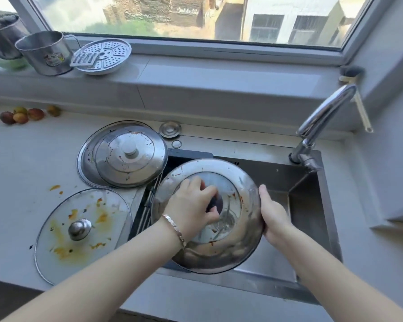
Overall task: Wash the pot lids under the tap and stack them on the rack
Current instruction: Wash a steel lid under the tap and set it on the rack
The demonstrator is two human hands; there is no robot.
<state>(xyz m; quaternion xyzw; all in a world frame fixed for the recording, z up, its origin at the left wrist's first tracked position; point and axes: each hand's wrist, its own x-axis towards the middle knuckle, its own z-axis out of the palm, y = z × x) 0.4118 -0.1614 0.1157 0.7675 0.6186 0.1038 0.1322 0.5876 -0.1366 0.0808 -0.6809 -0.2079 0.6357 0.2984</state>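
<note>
Your left hand (194,202) is gripping the dark knob (215,202) of the stained round steel lid (219,256); just rightward, your right hand (275,217) is clasping its rim.

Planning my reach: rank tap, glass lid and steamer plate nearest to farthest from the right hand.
From the right hand on the steel lid:
1. Tap, just behind, to the right.
2. Glass lid, left, on the counter.
3. Steamer plate, far left, on the windowsill.

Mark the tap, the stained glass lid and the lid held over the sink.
tap (321,115): head view, on the curved spout.
stained glass lid (79,229): head view, on its metal knob.
held lid (219,254): head view, on the lower steel band.
</note>
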